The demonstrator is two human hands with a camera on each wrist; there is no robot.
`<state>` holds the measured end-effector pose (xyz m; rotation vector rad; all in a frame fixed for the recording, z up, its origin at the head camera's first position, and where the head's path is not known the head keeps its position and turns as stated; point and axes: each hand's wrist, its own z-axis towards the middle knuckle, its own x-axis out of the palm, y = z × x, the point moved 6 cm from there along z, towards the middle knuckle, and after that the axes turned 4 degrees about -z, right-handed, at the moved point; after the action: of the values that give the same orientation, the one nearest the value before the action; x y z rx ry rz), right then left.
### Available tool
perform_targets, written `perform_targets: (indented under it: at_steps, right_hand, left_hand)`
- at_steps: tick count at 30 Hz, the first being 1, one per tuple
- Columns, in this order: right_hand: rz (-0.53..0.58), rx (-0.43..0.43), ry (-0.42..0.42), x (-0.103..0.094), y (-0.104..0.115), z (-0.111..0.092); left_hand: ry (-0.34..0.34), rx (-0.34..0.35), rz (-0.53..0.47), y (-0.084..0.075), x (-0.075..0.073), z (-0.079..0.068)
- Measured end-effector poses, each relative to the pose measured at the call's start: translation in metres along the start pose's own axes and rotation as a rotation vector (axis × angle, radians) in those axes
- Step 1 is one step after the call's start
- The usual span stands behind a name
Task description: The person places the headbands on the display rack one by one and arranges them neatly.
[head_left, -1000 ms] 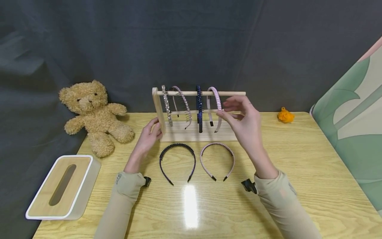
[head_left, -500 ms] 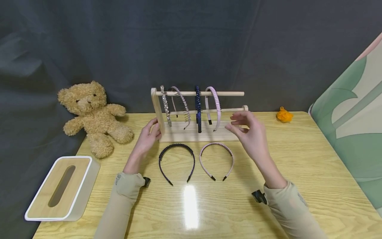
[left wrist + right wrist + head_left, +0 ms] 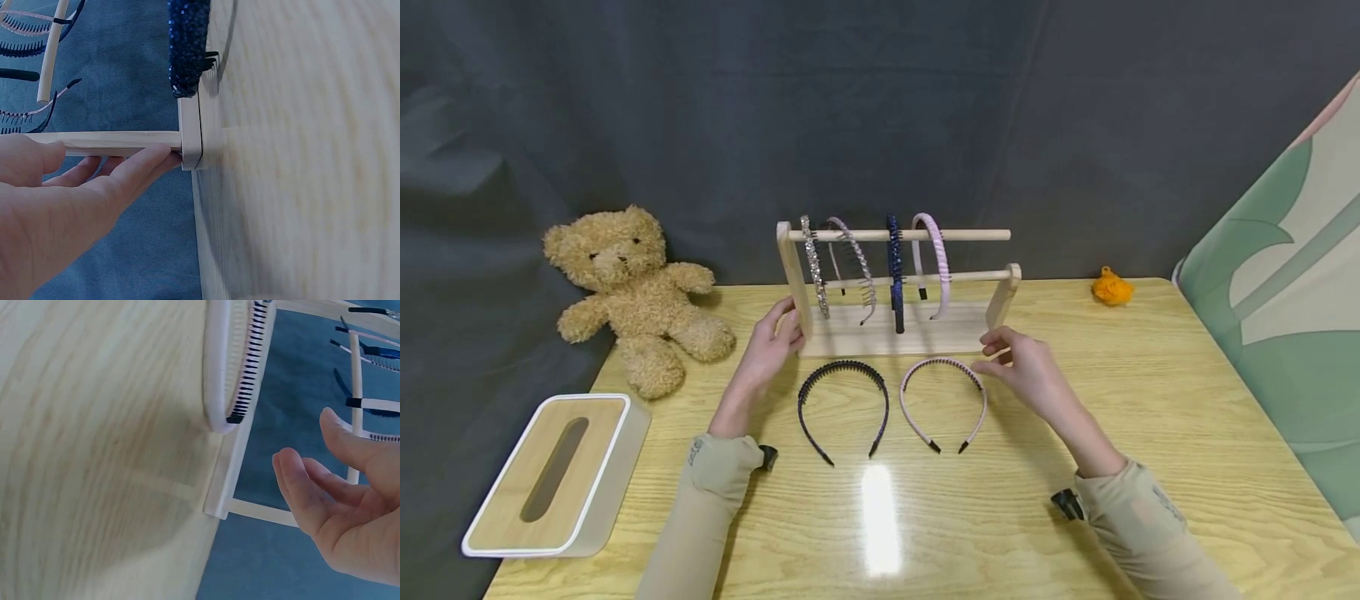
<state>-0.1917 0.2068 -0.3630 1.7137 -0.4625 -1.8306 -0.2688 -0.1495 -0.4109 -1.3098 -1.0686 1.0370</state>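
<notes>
Smooth wooden rack [image 3: 925, 342], glossy tabletop [image 3: 977, 525]

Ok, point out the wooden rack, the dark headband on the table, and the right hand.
Wooden rack [image 3: 880, 339]: head view, on its base board.
Dark headband [image 3: 844, 365]: head view, top of its arch.
Right hand [image 3: 1027, 367]: head view, middle of the hand.

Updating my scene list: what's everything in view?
Rack: 1, pale wood, table's far side.
Hung headbands: 4, silver, mauve, navy, light pink, left to right on rack.
Dark headband: 1, black, table, before rack.
Thin headband: 1, pale pink, right of dark one.
Teddy bear: 1, tan, far left.
Slotted box: 1, white and wood, near left.
Small bundle: 1, orange, far right.
Table: 1, yellowish wood, below.
Curtain: 1, dark blue-grey, behind.
Patterned panel: 1, green and cream, right.
Wrist mounts: 2, black, cuffs.
Sleeves: 2, beige, forearms.
Left hand: 1, touching rack's left end.
Right hand: 1, near rack's right end.
</notes>
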Motion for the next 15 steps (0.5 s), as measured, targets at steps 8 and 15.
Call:
perform_targets:
  at_steps: [8, 15]
  right_hand:
    - [-0.029, 0.006, 0.071, 0.014, -0.009, 0.004]
    - [-0.094, 0.007, 0.131, 0.023, -0.013, 0.008]
  left_hand:
    - [0.006, 0.004, -0.003, -0.001, 0.001, -0.001]
    - [0.002, 0.002, 0.006, -0.001, 0.001, -0.001]
